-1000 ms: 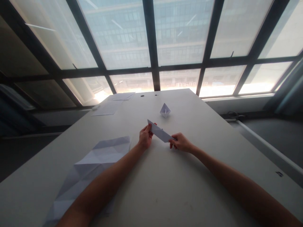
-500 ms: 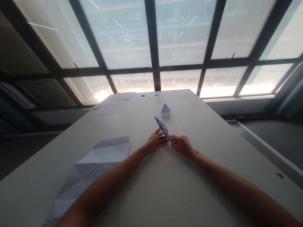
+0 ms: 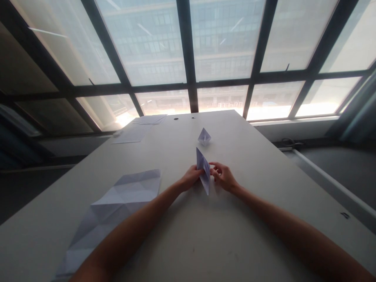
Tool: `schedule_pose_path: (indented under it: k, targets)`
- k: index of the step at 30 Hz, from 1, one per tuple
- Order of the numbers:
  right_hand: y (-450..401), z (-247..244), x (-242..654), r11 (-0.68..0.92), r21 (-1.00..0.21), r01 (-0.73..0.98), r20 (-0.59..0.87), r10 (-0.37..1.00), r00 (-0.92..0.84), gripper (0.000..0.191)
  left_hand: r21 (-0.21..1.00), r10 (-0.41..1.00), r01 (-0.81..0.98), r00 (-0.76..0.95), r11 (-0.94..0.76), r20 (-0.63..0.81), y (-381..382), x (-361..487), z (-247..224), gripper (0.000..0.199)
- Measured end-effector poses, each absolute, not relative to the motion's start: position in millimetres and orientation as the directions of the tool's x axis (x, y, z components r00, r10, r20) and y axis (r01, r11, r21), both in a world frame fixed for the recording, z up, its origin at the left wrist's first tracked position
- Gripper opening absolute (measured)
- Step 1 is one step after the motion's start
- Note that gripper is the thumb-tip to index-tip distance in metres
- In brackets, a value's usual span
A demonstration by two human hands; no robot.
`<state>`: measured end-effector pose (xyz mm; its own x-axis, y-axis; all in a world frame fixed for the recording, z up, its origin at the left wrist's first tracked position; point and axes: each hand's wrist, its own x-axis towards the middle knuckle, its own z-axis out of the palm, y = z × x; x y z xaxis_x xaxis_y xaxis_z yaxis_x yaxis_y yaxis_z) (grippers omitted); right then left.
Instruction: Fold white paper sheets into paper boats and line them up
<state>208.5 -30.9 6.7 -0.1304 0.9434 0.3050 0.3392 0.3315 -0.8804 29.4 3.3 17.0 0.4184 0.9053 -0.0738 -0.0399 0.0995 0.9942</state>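
White paper, creased into a narrow pointed form, is between the two hands above the table (image 3: 258,156): this folded piece (image 3: 206,173) stands nearly on end, one point toward the windows (image 3: 223,43) and the other toward the wearer. The left hand (image 3: 191,176) pinches it from the left side, its fingertips at the middle of the fold. The right hand (image 3: 223,177) is at the opposite side with its fingers bent and slightly apart, the tips at the paper's edge; whether they press on it or only sit just beside it, I cannot tell at this size.

Beyond the hands, near them, a small paper boat (image 3: 204,137) sits on the tabletop. A large creased sheet (image 3: 126,188) lies to the left, partly behind the left forearm (image 3: 138,223). Flat sheets (image 3: 131,134) rest at the far left corner.
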Motion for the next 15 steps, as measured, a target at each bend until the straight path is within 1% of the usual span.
schedule_pose_path:
  k: [3, 5, 10, 12, 15]
  targets:
    - [-29, 3, 208, 0.289, -0.928, 0.237, 0.259, 0.954, -0.151, 0.049, 0.996, 0.882, 0.085, 0.468, 0.012, -0.051, 1, 29, 20, 0.027]
    - [-27, 2, 208, 0.272, -0.941, 0.201, 0.245, 0.958, -0.151, 0.049, 0.992, 0.879, 0.122, 0.476, -0.03, -0.032, 0, 30, 21, 0.025]
    - [-20, 1, 209, 0.228, -0.956, 0.185, 0.205, 0.969, -0.136, 0.026, 0.98, 0.894, 0.189, 0.448, -0.064, -0.028, 3, 31, 17, 0.019]
    - [-17, 1, 212, 0.212, -0.957, 0.196, 0.191, 0.974, -0.121, 0.019, 0.977, 0.898, 0.206, 0.438, -0.055, -0.042, 5, 31, 14, 0.023]
    - [-14, -1, 216, 0.195, -0.957, 0.215, 0.173, 0.978, -0.117, 0.017, 0.98, 0.898, 0.191, 0.439, -0.05, -0.039, 8, 30, 11, 0.032]
